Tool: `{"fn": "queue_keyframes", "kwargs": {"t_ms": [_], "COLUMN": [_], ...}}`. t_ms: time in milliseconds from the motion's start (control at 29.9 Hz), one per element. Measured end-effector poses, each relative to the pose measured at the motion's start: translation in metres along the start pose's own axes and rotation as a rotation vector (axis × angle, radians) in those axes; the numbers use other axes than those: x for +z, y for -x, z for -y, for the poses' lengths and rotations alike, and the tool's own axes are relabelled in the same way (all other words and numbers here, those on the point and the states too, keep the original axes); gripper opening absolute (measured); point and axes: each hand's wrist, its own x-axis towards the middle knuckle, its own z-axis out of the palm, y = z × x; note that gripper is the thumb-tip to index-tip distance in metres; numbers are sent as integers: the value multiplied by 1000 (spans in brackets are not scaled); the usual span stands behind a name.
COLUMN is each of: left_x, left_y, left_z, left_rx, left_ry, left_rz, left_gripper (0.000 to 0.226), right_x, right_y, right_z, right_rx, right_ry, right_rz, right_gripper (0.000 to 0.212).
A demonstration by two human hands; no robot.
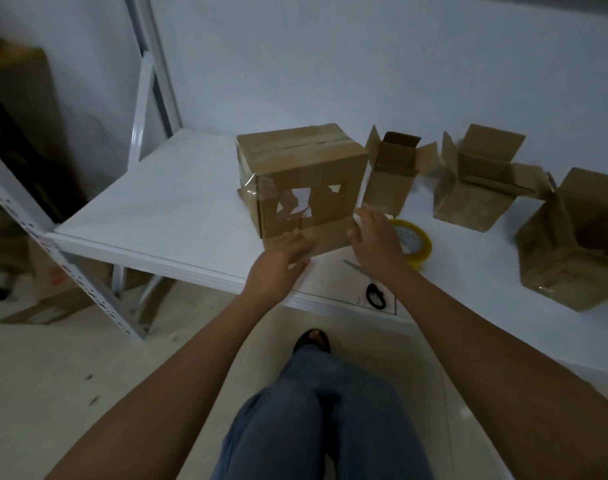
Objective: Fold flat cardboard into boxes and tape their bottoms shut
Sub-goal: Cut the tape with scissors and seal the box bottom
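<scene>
Plainly, the taped box (304,188) sits near the middle of the white worktop (164,209), its sealed side turned up with a strip of tape along the seam and clear tape wrapped over its near left corner. The left hand (281,258) lies flat against the lower near face with fingers straight, and the right hand (375,240) is spread wide at the lower right edge, touching or just short of the card; the motion blur makes that hard to settle. Neither hand grips anything. Empty corrugated card like this should be light and fairly stiff, though the walls will dent under a hard squeeze and the glossy tape offers a slick surface, so the bare card of opposite side walls looks the safest place to take hold. Just right of the box lies a yellow tape roll (415,244), partly hidden by the right hand, and scissors (375,292) rest at the near edge. Three open boxes (475,188) stand in a row farther right, flaps up. Behind is a plain white wall, at the left a white metal rack upright (146,109), and below a pale tiled floor with cardboard scraps (49,306).
</scene>
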Motion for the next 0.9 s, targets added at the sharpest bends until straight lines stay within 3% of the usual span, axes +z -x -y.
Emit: {"fn": "queue_keyframes", "kwargs": {"t_ms": [167,301,401,569,736,903], "left_x": [-51,-84,-103,-105,-103,-105], "left_y": [7,-23,-59,-93,-101,-99], "left_z": [-11,-9,-2,26,50,50], "left_rx": [21,-9,-28,120,213,240], "left_ry": [270,262,136,-173,-461,-546], "left_rz": [-497,-610,-471,-104,-48,-20], "left_gripper": [33,33,38,55,77,73], "right_x": [-4,-1,3,24,28,31], "right_y": [-31,-67,-90,-91,-101,-98], "right_z": [65,102,109,91,81,79], "right_rx": [-240,-305,-264,-299,-321,-336], "right_ry": [-54,-22,47,158,113,79], "right_rz": [-121,-89,-24,55,51,27], "right_gripper": [42,44,45,44,43,42]}}
